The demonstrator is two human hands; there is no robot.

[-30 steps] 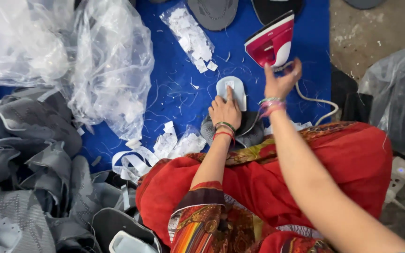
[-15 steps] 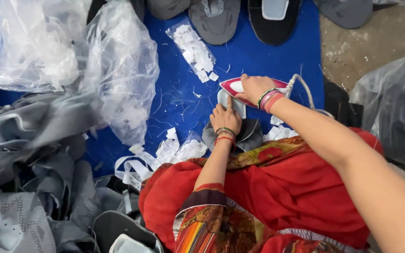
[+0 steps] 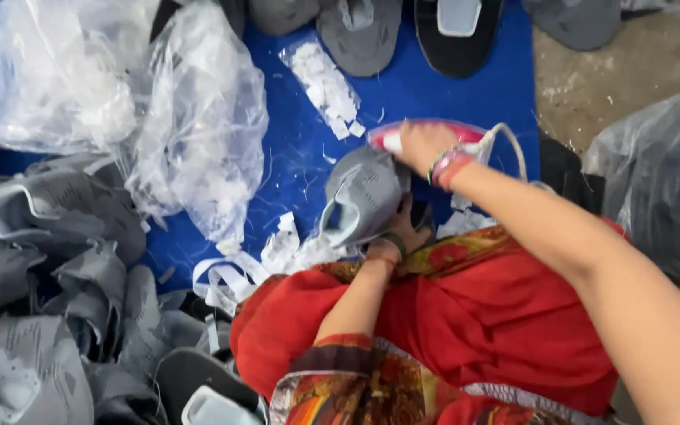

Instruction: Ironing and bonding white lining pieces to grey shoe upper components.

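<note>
Near the red-clothed lap, the left hand (image 3: 397, 234) lies under a grey shoe upper (image 3: 365, 197), its fingers closed on the lower edge. Just behind, the right hand (image 3: 423, 145) has its fingers wrapped around a pink iron (image 3: 391, 135) on the blue mat (image 3: 293, 165). Farther away lie white paper scraps (image 3: 324, 83).

Grey shoe upper (image 3: 365, 197), pink-and-white iron (image 3: 403, 135), blue mat (image 3: 466, 94), red patterned garment (image 3: 466, 330)

A single head-worn camera looks steeply down, close over the person's lap and the blue mat (image 3: 434, 90).
</note>
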